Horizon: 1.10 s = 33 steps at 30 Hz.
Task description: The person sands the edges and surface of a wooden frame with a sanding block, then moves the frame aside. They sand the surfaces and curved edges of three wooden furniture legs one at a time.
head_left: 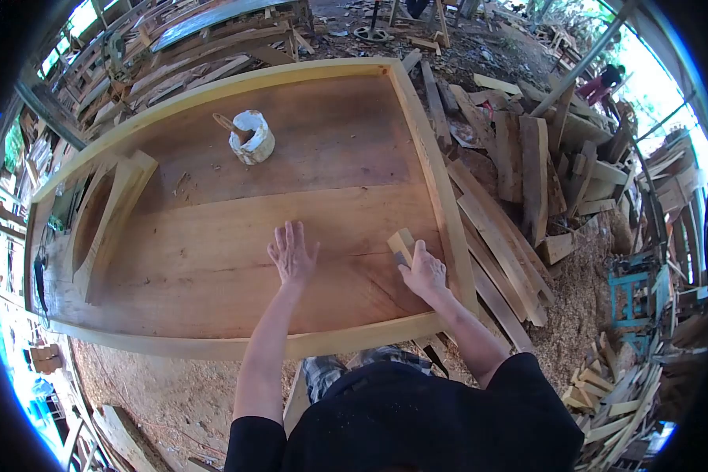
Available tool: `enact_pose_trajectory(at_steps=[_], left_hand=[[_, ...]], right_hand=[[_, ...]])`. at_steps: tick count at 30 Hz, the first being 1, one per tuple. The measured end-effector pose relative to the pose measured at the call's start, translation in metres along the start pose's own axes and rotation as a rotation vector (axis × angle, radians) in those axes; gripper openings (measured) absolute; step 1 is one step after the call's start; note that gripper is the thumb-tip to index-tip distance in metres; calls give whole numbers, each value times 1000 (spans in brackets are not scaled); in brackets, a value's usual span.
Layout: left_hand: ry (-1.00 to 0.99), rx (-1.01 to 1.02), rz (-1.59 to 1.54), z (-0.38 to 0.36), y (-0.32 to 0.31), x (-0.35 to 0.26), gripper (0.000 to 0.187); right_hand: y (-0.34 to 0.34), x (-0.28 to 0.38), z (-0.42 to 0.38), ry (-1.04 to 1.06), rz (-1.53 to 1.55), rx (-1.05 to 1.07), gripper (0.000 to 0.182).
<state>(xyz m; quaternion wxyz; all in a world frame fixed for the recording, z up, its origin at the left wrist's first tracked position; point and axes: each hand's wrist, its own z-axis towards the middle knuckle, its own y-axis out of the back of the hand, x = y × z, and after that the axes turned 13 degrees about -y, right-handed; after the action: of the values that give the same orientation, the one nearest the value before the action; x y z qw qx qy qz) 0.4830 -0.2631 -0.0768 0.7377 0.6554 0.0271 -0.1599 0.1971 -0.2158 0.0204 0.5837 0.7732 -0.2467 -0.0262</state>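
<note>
A large wooden panel (275,236) with a raised pale frame lies in front of me. My left hand (293,252) rests flat on its middle with the fingers spread, holding nothing. Near the right end, my right hand (425,273) grips a small wooden block (402,242), which has a grey patch on its lower side and touches the panel. Further back on the panel stands a white pot (253,140) with a wooden handle sticking out of it.
Curved wooden pieces (118,212) stand at the panel's left end. Stacked boards (495,236) lie close beyond the right edge. A blue metal frame (631,295) is at the far right. Another person (602,84) is in the right background.
</note>
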Motion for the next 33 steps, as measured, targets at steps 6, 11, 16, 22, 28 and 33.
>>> enact_pose_trajectory(at_steps=[6,11,16,22,28,33], left_hand=[[76,127,24,-18,4,-18,71],[94,215,53,-41,11,-29,74],[96,331,61,-56,36,-34,79],[317,334,65,-71,58,-6,84],[425,277,115,-68,34,-26,87],[20,350,91,-45,28,-63,87]], right_hand=[[4,-1,1,-7,32,41,45],[4,-3,2,7,57,11,43],[4,-7,3,28,65,17,43],[5,-7,4,39,66,17,43],[0,-5,2,62,59,-4,44],[-1,-4,1,74,55,-18,44]])
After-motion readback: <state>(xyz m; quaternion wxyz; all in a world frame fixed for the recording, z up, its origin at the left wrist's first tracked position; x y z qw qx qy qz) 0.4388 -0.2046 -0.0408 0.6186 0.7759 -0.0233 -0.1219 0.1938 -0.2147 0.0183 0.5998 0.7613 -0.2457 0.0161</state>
